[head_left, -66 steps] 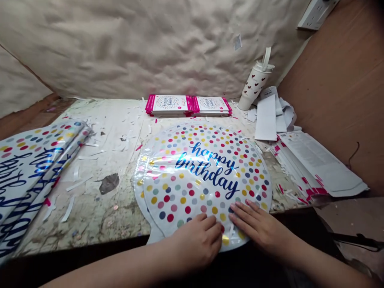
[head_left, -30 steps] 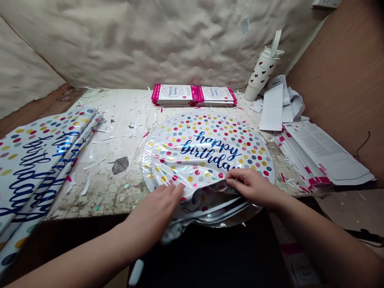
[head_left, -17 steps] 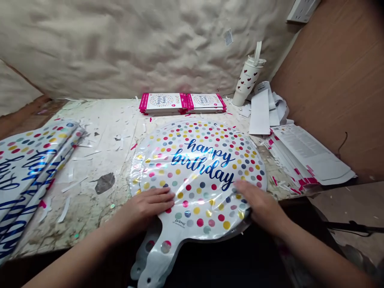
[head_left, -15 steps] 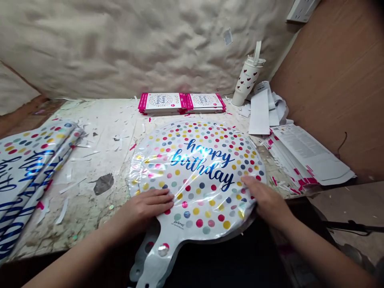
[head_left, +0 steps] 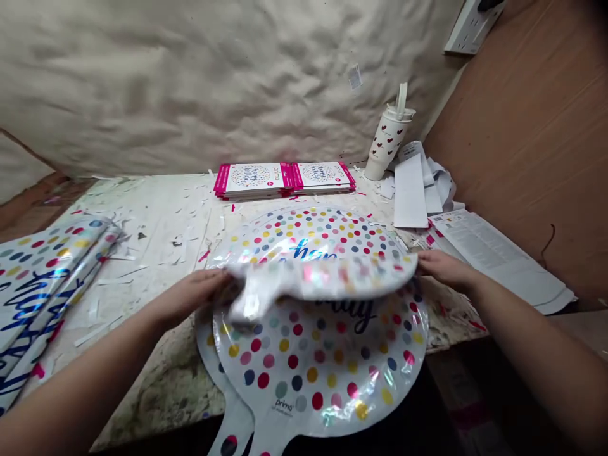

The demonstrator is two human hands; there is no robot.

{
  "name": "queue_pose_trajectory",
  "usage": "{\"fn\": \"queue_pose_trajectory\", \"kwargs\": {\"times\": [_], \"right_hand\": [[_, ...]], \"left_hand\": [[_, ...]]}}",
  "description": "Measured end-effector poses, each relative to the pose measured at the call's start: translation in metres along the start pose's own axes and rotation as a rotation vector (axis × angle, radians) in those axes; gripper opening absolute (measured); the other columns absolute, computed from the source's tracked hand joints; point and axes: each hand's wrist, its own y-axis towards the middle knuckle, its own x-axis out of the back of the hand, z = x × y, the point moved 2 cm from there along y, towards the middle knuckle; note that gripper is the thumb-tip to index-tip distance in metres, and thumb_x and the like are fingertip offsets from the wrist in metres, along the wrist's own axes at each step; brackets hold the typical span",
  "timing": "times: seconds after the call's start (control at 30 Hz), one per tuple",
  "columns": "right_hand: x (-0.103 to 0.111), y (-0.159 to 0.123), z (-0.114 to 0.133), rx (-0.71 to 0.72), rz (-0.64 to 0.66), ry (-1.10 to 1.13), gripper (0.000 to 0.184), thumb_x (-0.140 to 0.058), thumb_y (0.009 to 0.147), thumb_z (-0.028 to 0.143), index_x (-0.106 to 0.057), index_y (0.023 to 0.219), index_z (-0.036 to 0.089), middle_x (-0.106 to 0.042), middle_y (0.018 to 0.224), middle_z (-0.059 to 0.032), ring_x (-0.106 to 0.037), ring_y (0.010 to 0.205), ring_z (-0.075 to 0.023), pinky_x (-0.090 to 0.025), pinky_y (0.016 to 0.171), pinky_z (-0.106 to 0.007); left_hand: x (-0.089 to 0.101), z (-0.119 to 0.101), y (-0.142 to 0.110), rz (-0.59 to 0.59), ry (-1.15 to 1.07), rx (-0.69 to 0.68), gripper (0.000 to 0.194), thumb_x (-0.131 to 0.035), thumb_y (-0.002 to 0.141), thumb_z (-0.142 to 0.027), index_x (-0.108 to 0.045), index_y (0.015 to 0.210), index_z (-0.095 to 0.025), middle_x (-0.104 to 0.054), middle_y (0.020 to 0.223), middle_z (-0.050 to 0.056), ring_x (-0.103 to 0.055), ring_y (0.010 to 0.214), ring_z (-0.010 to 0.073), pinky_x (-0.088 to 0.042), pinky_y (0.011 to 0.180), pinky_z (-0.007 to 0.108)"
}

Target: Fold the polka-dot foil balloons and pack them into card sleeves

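Head view: left hand (head_left: 192, 294) and right hand (head_left: 444, 269) grip opposite edges of a lifted foil balloon (head_left: 323, 278). Polka-dot balloon (head_left: 304, 373) beneath it reads "prima".

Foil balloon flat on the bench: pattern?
Foil balloon: white with multicoloured polka dots; shows best in the head view.

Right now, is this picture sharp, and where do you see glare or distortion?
In the head view, the lifted foil balloon shows bright rainbow glare along its bend, and the lower foil balloon has smaller highlights. The view looks fairly sharp, with soft shadows. The wide lens seems to stretch the left forearm toward the frame's corner.
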Motion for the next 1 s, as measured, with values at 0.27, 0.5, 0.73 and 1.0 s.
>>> {"fn": "queue_pose_trajectory", "kwargs": {"times": [0.27, 0.5, 0.73, 1.0], "right_hand": [[0.002, 0.04, 0.001, -0.242, -0.128, -0.006, 0.03, -0.053, 0.075, 0.045, -0.056, 0.071, 0.015, -0.059, 0.059, -0.0015, -0.048, 0.047, -0.0101, -0.036, 0.043, -0.02], [0.0, 0.051, 0.003, -0.204, -0.361, -0.297, 0.03, -0.045, 0.08, 0.042, -0.054, 0.066, 0.017, -0.057, 0.062, -0.0016, -0.051, 0.057, -0.0136, -0.036, 0.05, -0.023], [-0.034, 0.044, 0.075, -0.045, -0.712, -0.664, 0.055, -0.044, 0.081, 0.051, -0.051, 0.114, 0.008, -0.061, 0.1, -0.0217, -0.054, 0.095, -0.0348, -0.039, 0.078, -0.047], [-0.177, 0.012, 0.118, 0.536, 0.028, -0.702, 0.078, -0.04, 0.075, 0.068, -0.024, 0.141, 0.027, -0.017, 0.149, 0.0043, -0.014, 0.136, -0.0218, -0.009, 0.111, -0.035]], "left_hand": [[0.001, -0.008, 0.033, -0.139, 0.347, 0.194, 0.04, -0.042, 0.077, -0.056, -0.057, 0.067, -0.02, -0.06, 0.059, 0.0, -0.058, 0.059, 0.0201, -0.043, 0.052, 0.027], [-0.052, -0.044, 0.003, -0.357, 0.776, -0.308, 0.05, -0.028, 0.089, -0.037, -0.047, 0.127, -0.01, -0.048, 0.131, 0.015, -0.042, 0.121, 0.0283, -0.034, 0.099, 0.043], [-0.086, -0.033, -0.011, -0.123, 0.857, -0.158, 0.059, -0.028, 0.086, -0.056, -0.023, 0.14, -0.032, -0.017, 0.149, 0.009, -0.012, 0.133, 0.0419, -0.02, 0.094, 0.067], [-0.085, -0.027, -0.007, -0.121, 0.86, -0.105, 0.057, -0.028, 0.085, -0.06, -0.02, 0.138, -0.041, -0.01, 0.15, 0.008, -0.006, 0.132, 0.0461, -0.015, 0.088, 0.072]]}}
